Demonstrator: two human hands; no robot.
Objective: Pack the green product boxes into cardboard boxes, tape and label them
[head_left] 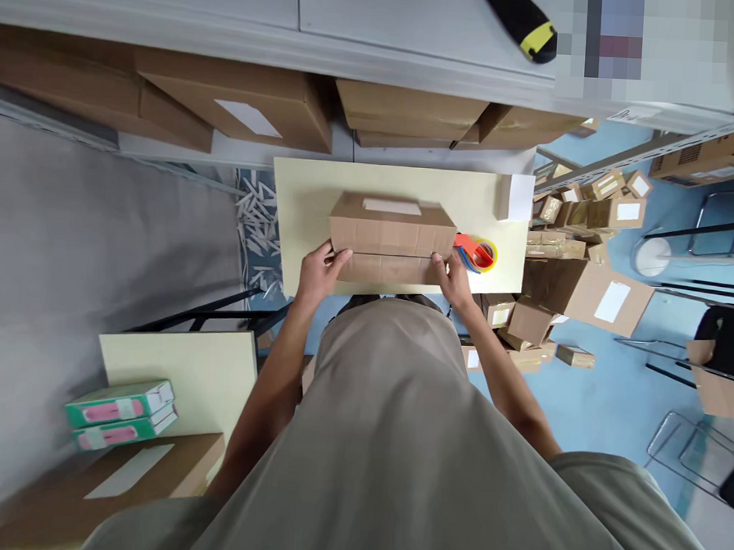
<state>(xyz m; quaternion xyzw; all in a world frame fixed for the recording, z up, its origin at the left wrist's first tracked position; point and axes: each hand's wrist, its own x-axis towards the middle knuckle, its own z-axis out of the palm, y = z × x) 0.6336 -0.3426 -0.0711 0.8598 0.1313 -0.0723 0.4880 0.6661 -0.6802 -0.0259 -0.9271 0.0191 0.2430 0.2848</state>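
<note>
on the pale yellow tabletop (308, 202), near its middle: one brown cardboard carton (392, 237), white label on its far face, thin dark seam running lengthwise between two flaps. left hand (321, 274) at the left end, grip clamped on the carton, thumb by the seam. right hand (454, 281) at the right end, grip likewise clamped on it. just right of the carton, an orange tape dispenser (482, 255); beyond that, a small white box (519, 198) at the far right corner.
</note>
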